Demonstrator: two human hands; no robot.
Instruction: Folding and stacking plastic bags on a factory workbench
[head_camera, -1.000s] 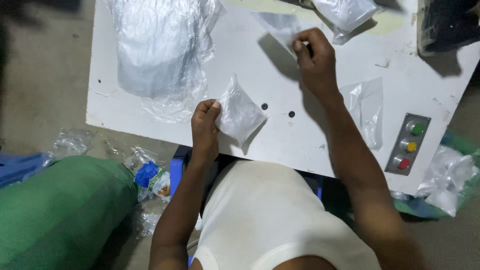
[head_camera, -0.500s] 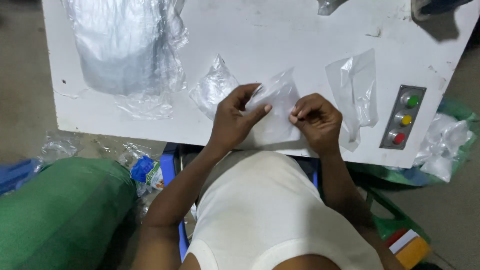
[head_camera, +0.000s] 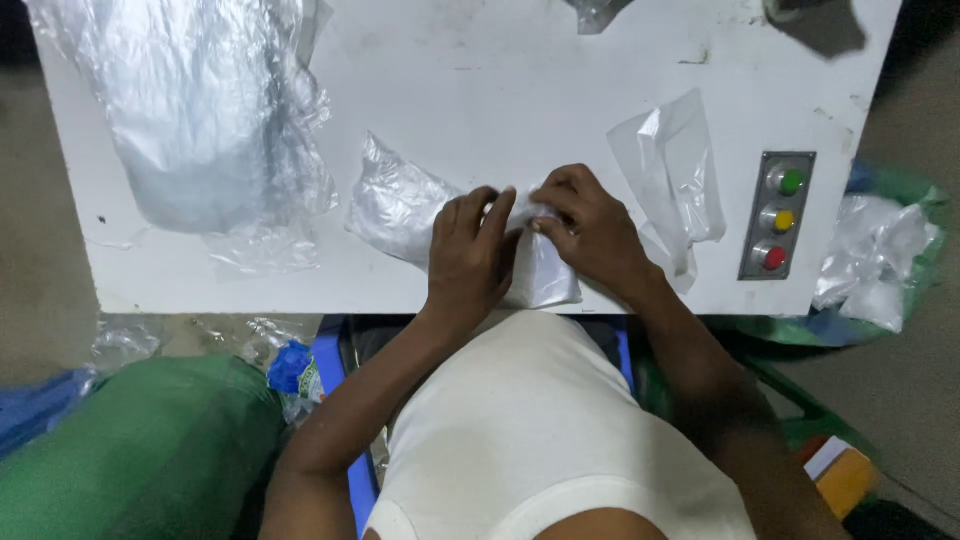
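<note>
Between our hands, small clear crinkled plastic bag (head_camera: 545, 275), glossy, left hand (head_camera: 470, 255) flat on it, right hand (head_camera: 590, 230) pinching its top edge, white table (head_camera: 480, 100) beneath.

Both hands, left (head_camera: 470, 255) and right (head_camera: 590, 230), meet fingertip to fingertip, palms down.

The one head view looks almost straight down from above the person's white-shirted torso, close in. The white table (head_camera: 560, 90) fills the upper frame, its near edge crossing mid-picture; its button panel (head_camera: 778, 214) sits by the right edge, with floor beyond each side.
</note>
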